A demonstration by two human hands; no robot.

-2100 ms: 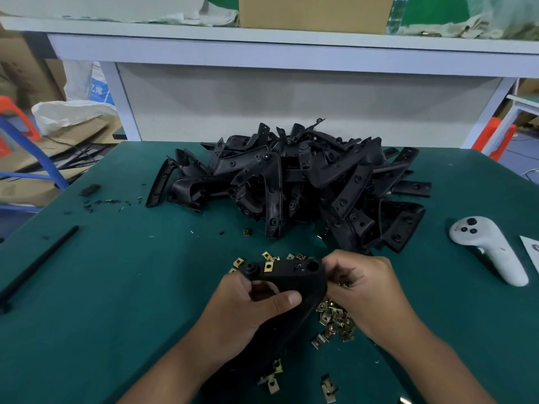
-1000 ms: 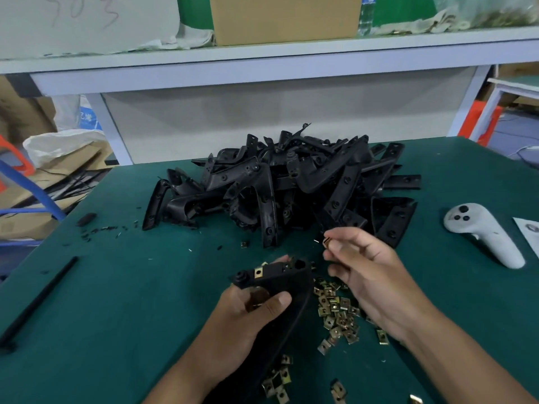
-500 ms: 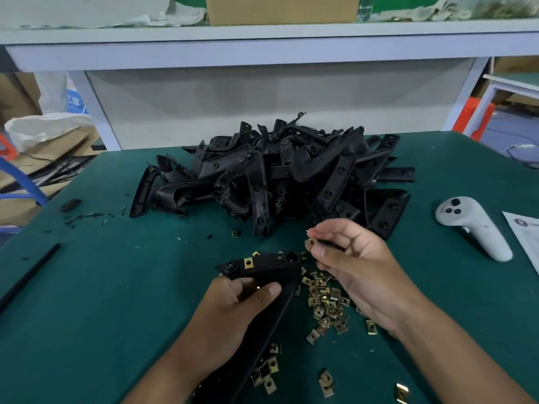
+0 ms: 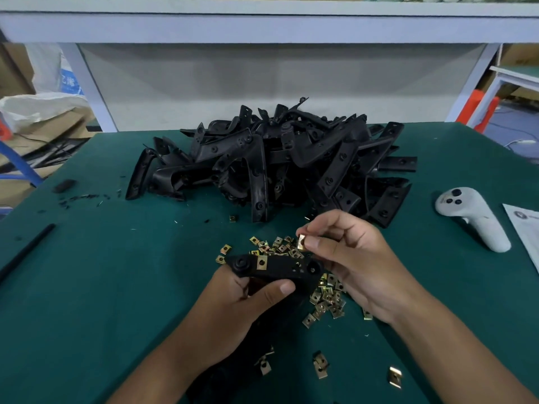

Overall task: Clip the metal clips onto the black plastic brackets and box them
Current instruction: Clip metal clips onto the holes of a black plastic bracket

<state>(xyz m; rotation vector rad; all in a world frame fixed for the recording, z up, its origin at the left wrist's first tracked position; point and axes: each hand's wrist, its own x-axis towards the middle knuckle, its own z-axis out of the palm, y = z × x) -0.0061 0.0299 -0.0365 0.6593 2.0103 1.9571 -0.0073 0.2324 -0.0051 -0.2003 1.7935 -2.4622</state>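
Note:
My left hand [image 4: 233, 313] grips a black plastic bracket [image 4: 285, 268] near the table's front centre. One brass clip [image 4: 262, 262] sits clipped on the bracket's upper face. My right hand [image 4: 358, 263] pinches a single metal clip [image 4: 301, 242] between thumb and forefinger, just above the bracket's right end. Loose metal clips [image 4: 326, 295] lie scattered on the green table under and around both hands. A large heap of black brackets [image 4: 277, 161] fills the middle of the table behind my hands.
A white handheld controller [image 4: 472, 217] lies at the right, with a paper sheet [image 4: 525, 228] beside it. A black rod [image 4: 26, 252] lies near the left edge, with a small black piece [image 4: 62, 185] and black shavings behind it. A white shelf frame [image 4: 262, 21] spans the back.
My right hand left the clip pile holding one clip, rose, then came down to the bracket's right end. My left hand kept the bracket and turned its end more level.

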